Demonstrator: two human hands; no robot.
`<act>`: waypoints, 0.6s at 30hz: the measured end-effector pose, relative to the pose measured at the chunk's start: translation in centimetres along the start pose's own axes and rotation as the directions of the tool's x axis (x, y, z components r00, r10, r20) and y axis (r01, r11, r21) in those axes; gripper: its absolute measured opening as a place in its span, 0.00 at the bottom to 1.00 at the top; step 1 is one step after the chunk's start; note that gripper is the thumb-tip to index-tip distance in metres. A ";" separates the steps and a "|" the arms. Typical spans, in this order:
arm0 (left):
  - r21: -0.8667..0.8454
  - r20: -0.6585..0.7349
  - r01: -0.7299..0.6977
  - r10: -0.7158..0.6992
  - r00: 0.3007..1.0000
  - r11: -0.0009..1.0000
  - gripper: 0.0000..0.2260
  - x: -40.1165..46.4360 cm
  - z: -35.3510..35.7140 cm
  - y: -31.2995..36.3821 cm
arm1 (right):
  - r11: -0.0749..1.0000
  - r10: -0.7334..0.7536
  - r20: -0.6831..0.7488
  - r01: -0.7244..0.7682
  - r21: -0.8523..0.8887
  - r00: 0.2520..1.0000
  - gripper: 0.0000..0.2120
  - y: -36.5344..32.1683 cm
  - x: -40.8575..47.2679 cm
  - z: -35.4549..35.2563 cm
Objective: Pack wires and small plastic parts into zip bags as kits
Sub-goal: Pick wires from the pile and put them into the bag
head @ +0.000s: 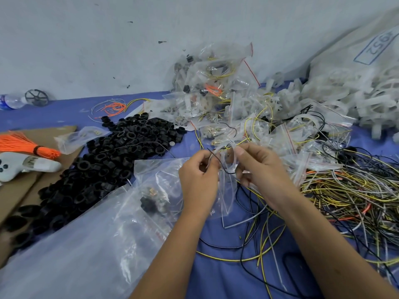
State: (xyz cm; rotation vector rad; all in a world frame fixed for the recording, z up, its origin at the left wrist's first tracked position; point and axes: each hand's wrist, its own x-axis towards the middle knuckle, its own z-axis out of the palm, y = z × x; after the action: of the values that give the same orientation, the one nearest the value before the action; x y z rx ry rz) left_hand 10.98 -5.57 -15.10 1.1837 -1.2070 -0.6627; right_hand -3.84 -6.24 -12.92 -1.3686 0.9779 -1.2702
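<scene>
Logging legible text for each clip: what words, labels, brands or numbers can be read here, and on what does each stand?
"4952", seen upside down inside a blue printed box: on the big white sack at the right, against the wall.
Blue label on the water bottle at far left: too blurred to read.
Print on the white gadget lying on the cardboard: too small to read.
Nothing readable on the zip bag held by the left hand and right hand.

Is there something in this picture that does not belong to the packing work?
Yes. A plastic water bottle lies on its side at the far left edge of the table, and a white game controller rests on the cardboard. Neither is a kit part.
</scene>
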 end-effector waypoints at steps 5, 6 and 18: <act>-0.269 -0.074 0.078 -0.101 0.992 0.960 0.10 0.4 -0.2 0.1 | 0.958 0.045 0.207 0.017 -0.288 0.977 0.01 0.5 -0.3 0.5; -0.282 -0.112 0.075 -0.110 0.988 0.956 0.10 0.5 -0.2 0.1 | 0.944 0.038 0.205 0.031 -0.327 0.978 0.02 0.4 -0.3 0.5; -0.302 -0.158 0.069 -0.121 0.980 0.951 0.08 0.6 -0.6 0.2 | 0.574 -0.326 -0.305 -0.069 -0.816 0.895 0.01 0.2 -0.3 -1.2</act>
State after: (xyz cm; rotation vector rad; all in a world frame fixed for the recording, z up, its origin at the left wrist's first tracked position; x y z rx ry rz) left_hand 11.65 -5.81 -14.65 1.0278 -0.8726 -0.7667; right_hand -5.04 -6.18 -13.18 -1.9204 1.9910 -1.3048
